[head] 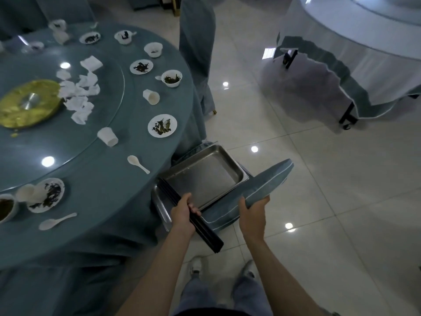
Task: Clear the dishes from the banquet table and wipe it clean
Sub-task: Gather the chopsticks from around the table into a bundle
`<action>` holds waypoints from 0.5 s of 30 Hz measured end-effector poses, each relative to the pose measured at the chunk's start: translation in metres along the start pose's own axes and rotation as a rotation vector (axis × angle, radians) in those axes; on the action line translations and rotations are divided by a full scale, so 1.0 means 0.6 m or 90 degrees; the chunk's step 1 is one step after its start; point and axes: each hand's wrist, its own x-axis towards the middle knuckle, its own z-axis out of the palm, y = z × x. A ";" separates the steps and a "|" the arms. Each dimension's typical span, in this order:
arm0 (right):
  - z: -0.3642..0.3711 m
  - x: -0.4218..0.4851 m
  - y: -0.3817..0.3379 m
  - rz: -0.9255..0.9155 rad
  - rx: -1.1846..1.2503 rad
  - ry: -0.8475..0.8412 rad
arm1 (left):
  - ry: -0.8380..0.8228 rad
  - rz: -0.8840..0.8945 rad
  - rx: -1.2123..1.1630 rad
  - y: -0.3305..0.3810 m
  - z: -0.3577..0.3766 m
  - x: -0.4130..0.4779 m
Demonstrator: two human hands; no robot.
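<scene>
The round banquet table has a blue cloth and carries dirty white plates, small bowls, tipped paper cups, white spoons and crumpled napkins on its glass turntable. Beside the table a steel tray rests on a covered chair. My left hand grips a bundle of black chopsticks lying over the tray's near edge. My right hand grips the top of the chair's blue-covered back.
A gold round centrepiece sits on the turntable. Another covered chair stands at the table's far side. A second table with white and blue cloth stands at the right on castors. Pale floor tiles lie between them.
</scene>
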 end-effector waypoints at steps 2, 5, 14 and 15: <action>-0.028 0.025 0.000 -0.001 -0.027 0.000 | 0.011 0.006 -0.009 -0.011 0.024 -0.002; -0.076 0.068 -0.004 -0.002 -0.070 -0.019 | 0.016 0.014 -0.011 -0.029 0.057 -0.012; -0.201 0.199 -0.009 -0.039 -0.141 -0.066 | 0.042 0.011 0.004 -0.071 0.109 -0.033; -0.213 0.214 -0.012 -0.050 -0.162 -0.072 | 0.044 0.011 0.008 -0.073 0.110 -0.033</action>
